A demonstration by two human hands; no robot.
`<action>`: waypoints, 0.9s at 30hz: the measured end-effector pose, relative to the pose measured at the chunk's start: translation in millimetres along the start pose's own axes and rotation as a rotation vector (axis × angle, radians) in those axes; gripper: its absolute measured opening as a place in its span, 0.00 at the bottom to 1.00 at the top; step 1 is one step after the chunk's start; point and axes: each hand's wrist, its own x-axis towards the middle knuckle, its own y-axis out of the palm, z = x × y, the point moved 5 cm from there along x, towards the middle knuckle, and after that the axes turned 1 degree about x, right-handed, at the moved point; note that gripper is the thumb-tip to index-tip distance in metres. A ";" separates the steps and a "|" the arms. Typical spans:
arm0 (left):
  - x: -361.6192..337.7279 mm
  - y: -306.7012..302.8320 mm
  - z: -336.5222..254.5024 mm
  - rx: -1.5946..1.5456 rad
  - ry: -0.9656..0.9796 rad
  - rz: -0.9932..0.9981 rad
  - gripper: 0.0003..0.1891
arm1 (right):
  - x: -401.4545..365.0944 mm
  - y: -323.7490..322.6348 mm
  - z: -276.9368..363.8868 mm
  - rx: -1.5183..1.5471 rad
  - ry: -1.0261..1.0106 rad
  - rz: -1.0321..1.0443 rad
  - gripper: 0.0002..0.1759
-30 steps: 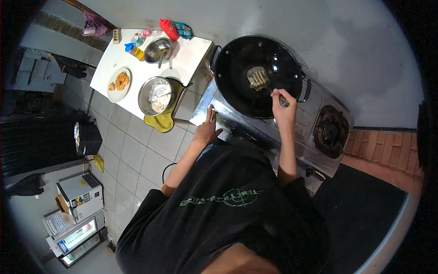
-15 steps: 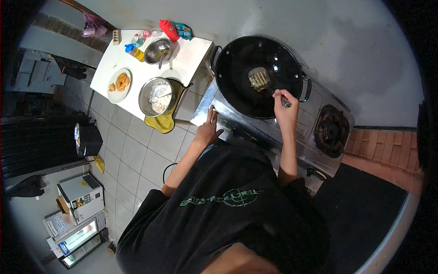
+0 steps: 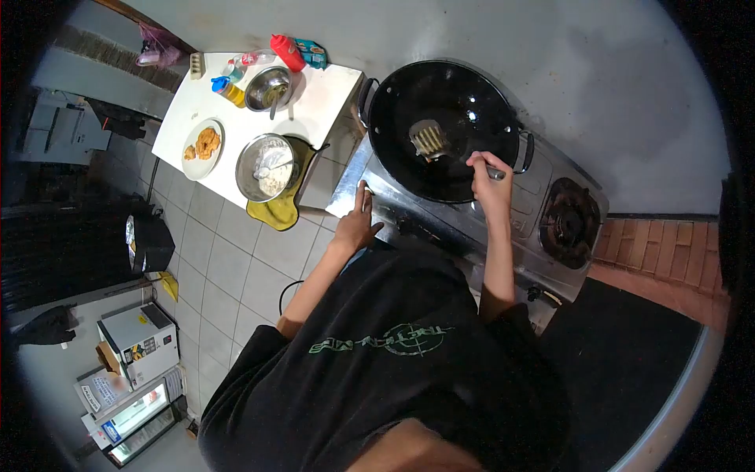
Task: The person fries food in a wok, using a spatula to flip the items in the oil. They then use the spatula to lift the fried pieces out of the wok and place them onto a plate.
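Observation:
A large black wok (image 3: 409,177) with two side handles sits on the steel gas stove (image 3: 354,177). My right hand (image 3: 491,185) is closed round the handle of a slotted spatula (image 3: 429,140), whose head is low inside the wok. Whether any food lies under the spatula head is hard to make out. My left hand (image 3: 358,226) rests on the stove's front left edge, fingers apart and holding nothing.
Left of the stove, a white table (image 3: 169,130) bears a plate (image 3: 197,171) of fried pieces, a steel bowl (image 3: 244,177) of white flour-like stuff on a yellow-green cloth (image 3: 277,212), another bowl (image 3: 255,94) and bottles. A bare burner (image 3: 568,224) is at the right.
The spatula head has moved left within the wok, and my right hand has shifted slightly with it. My left hand stays on the stove edge.

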 end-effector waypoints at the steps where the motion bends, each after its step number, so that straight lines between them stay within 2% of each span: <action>1: 0.4 0.3 0.2 -0.005 0.001 -0.006 0.46 | 2.9 2.4 0.7 0.037 -0.012 0.003 0.14; 3: 1.5 1.3 0.5 0.000 0.001 0.000 0.46 | 12.9 3.0 -4.1 -0.011 0.016 0.024 0.13; 5: 2.0 1.6 2.2 0.004 -0.002 0.003 0.46 | 20.3 2.1 -5.6 -0.055 -0.123 -0.090 0.12; 13: 4.3 8.1 5.8 0.023 0.028 -0.001 0.46 | 16.9 -18.4 3.4 -0.053 -0.130 -0.128 0.12; 15: 3.9 8.3 5.4 0.027 0.028 -0.007 0.47 | 10.3 -24.4 8.2 -0.158 -0.143 -0.104 0.13; 25: 3.1 3.8 2.8 0.021 0.017 -0.022 0.47 | -11.5 -37.7 6.4 -0.074 -0.123 -0.152 0.15; 27: 2.6 4.0 2.4 0.020 0.012 -0.022 0.47 | -20.8 -38.3 20.9 -0.049 -0.209 -0.224 0.16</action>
